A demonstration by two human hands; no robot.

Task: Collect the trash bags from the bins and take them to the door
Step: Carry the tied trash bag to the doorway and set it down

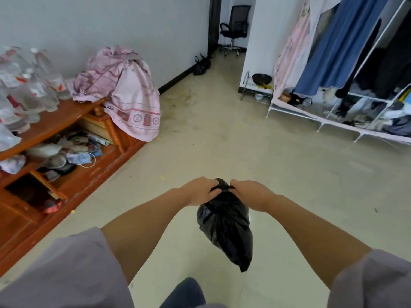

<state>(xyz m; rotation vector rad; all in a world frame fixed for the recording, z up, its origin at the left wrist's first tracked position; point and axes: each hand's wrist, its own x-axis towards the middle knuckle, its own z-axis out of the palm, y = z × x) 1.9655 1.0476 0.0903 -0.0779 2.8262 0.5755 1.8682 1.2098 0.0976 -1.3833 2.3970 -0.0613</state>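
Note:
A filled black trash bag (225, 227) hangs in front of me above the floor. My left hand (201, 192) and my right hand (252, 194) both grip its gathered top, one on each side of the neck. Far ahead, a second black trash bag (201, 65) sits on the floor against the wall, beside the dark door frame (214, 25). No bin is in view.
A low orange wooden cabinet (73, 114) runs along the left, carrying plastic bottles (29, 85) and a pink cloth pile (124, 90). A clothes rack (347, 81) stands on the right. An office chair (235, 30) shows past the doorway. Beige floor (222, 141) lies between.

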